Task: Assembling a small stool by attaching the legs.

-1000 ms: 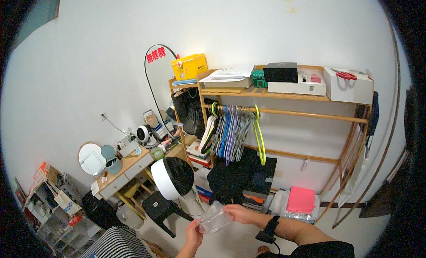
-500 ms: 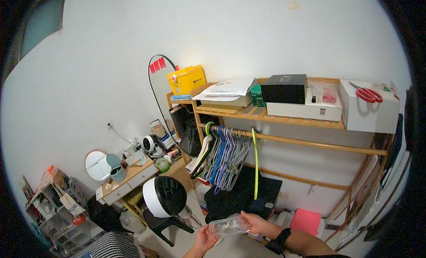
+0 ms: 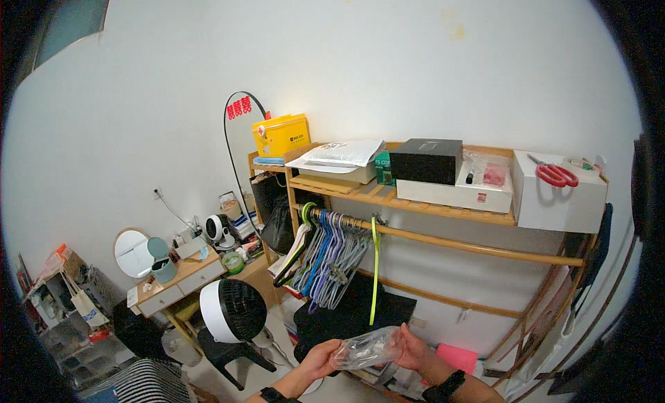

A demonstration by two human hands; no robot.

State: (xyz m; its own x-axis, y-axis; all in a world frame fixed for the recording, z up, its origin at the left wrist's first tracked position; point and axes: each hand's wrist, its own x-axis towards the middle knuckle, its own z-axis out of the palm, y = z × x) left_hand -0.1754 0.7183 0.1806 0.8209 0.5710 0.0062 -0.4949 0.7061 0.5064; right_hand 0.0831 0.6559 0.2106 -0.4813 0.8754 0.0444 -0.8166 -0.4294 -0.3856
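A clear, crinkled plastic bag (image 3: 366, 349) is stretched between my two hands at the lower middle of the view. My left hand (image 3: 321, 359) grips its left end, and the fingers of my right hand (image 3: 413, 350) are closed on its right end. Whatever lies inside the bag is too blurred by glare to make out. Beyond it is a clothes rail (image 3: 478, 248) with several hangers (image 3: 332, 254) bunched at its left end, and a yellow-green strap (image 3: 375, 271) hangs down above the bag.
Atop the wooden rack sit a black box (image 3: 426, 160), a white box (image 3: 554, 198) with red scissors (image 3: 556, 173), and a yellow case (image 3: 282, 135). A white-and-black fan (image 3: 235, 311) stands at left beside a black stool (image 3: 234, 354). A small desk (image 3: 181, 282) holds a round mirror (image 3: 131, 252).
My view has swung so that the rack sits lower and further left. Both hands still hold the bag, which has risen slightly and looks more crumpled, with my right hand turned more upright.
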